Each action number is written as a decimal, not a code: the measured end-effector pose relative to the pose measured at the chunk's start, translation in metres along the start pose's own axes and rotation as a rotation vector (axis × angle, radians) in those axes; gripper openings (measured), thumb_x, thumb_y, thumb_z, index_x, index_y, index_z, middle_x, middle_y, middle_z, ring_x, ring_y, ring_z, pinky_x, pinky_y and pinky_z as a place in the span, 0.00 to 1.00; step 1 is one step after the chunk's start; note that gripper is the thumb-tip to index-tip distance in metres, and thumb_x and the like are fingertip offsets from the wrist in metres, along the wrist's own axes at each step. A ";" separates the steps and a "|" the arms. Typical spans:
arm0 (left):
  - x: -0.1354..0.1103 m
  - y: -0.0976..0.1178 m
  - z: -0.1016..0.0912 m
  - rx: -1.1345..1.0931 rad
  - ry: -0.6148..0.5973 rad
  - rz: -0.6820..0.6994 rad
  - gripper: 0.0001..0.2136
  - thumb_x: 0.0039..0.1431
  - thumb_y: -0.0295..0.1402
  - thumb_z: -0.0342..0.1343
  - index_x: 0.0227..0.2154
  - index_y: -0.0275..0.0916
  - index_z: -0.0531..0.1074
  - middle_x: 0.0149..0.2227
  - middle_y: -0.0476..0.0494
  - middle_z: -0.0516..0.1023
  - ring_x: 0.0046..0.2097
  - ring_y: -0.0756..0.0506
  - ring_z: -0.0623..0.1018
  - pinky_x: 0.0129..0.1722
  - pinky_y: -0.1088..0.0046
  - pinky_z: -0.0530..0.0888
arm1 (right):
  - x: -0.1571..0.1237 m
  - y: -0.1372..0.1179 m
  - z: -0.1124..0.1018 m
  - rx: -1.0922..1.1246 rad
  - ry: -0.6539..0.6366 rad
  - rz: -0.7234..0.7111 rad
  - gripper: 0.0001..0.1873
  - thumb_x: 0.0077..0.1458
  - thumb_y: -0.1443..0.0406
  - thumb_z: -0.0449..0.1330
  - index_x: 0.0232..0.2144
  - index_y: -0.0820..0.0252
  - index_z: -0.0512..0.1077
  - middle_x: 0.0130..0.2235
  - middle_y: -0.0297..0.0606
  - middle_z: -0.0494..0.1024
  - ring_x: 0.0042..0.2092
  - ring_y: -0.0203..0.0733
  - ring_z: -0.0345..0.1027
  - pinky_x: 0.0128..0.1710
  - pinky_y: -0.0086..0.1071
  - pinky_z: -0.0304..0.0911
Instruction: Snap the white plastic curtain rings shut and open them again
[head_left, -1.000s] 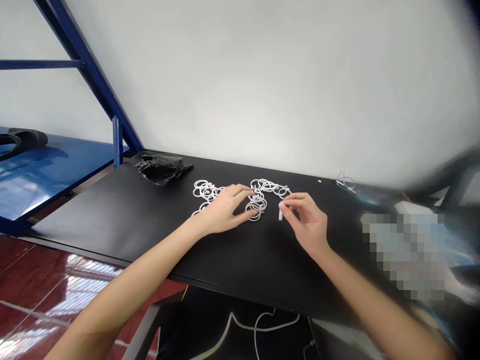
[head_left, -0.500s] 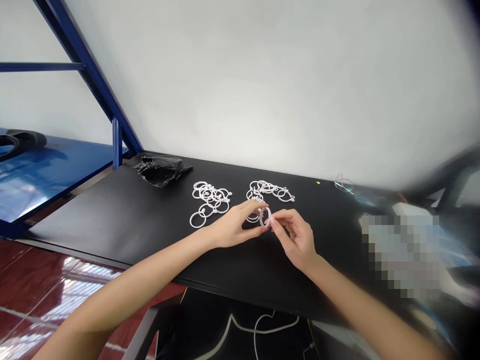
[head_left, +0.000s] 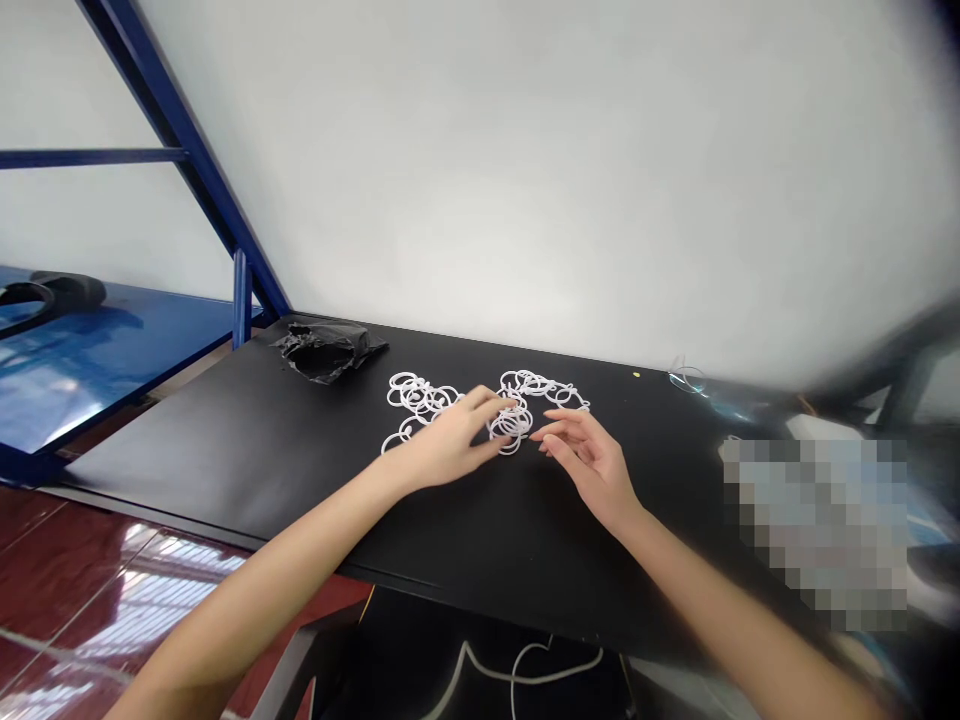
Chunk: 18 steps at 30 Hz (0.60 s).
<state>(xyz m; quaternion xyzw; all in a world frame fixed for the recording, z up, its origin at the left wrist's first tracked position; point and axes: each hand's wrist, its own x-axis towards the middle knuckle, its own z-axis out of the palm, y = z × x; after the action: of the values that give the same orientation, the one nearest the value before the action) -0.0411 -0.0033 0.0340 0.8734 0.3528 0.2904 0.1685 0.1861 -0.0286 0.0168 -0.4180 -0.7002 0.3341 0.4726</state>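
Note:
Several white curtain rings with small knobs lie on a black table in two loose groups. My left hand point(head_left: 450, 438) is at the near side of the middle pile of rings point(head_left: 510, 425). Its thumb and fingers are spread apart, with rings showing between and beyond them. Just right of that pile, my right hand point(head_left: 592, 462) hovers with fingers loosely curved and apart, nothing visible in them. A second group of rings point(head_left: 409, 392) lies to the left, partly covered by my left hand and wrist.
A torn black plastic bag point(head_left: 326, 350) lies at the back left of the table point(head_left: 247, 460). Clear plastic point(head_left: 686, 378) and a pixelated package point(head_left: 817, 530) are on the right. A blue metal frame point(head_left: 195, 170) stands left, and a white wall is behind.
The ring held between both hands has left the fingers, and the middle pile looks fuller. My hands have moved apart, the left one shifting slightly left.

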 end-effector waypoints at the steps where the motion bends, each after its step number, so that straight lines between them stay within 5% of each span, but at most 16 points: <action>1: 0.000 -0.006 -0.003 0.101 0.020 -0.037 0.18 0.65 0.33 0.50 0.56 0.40 0.63 0.50 0.38 0.70 0.49 0.42 0.74 0.52 0.63 0.72 | 0.002 0.001 -0.001 -0.047 -0.001 -0.005 0.13 0.59 0.60 0.61 0.46 0.54 0.70 0.37 0.38 0.80 0.37 0.42 0.76 0.39 0.38 0.73; 5: -0.001 -0.029 -0.015 0.519 -0.024 -0.255 0.20 0.63 0.31 0.51 0.56 0.31 0.63 0.47 0.32 0.73 0.50 0.36 0.73 0.50 0.55 0.70 | 0.003 0.008 0.001 -0.273 -0.179 -0.165 0.08 0.58 0.65 0.61 0.41 0.54 0.74 0.44 0.40 0.79 0.43 0.45 0.73 0.40 0.39 0.72; 9: -0.005 -0.036 -0.016 0.663 -0.093 -0.369 0.15 0.63 0.34 0.50 0.48 0.29 0.68 0.43 0.31 0.74 0.47 0.35 0.74 0.46 0.57 0.70 | 0.001 0.011 0.007 -0.380 -0.351 -0.251 0.11 0.58 0.68 0.60 0.43 0.52 0.74 0.49 0.39 0.78 0.49 0.48 0.70 0.48 0.46 0.70; 13: -0.004 -0.031 -0.012 0.652 -0.022 -0.337 0.14 0.64 0.37 0.51 0.45 0.31 0.70 0.45 0.31 0.73 0.48 0.34 0.72 0.46 0.57 0.70 | 0.002 0.009 0.006 -0.429 -0.340 -0.237 0.09 0.60 0.69 0.57 0.39 0.53 0.75 0.38 0.38 0.79 0.41 0.46 0.70 0.41 0.42 0.71; 18: 0.002 -0.013 -0.002 0.373 0.114 -0.130 0.11 0.65 0.34 0.50 0.48 0.37 0.69 0.47 0.38 0.73 0.47 0.40 0.72 0.48 0.59 0.70 | 0.004 0.007 0.001 -0.407 -0.220 -0.269 0.09 0.61 0.68 0.56 0.34 0.54 0.76 0.35 0.38 0.79 0.37 0.45 0.71 0.34 0.39 0.70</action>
<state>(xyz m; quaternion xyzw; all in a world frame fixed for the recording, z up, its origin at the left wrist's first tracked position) -0.0482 0.0067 0.0301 0.8470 0.4651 0.2575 0.0020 0.1862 -0.0219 0.0123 -0.3688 -0.8495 0.1639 0.3398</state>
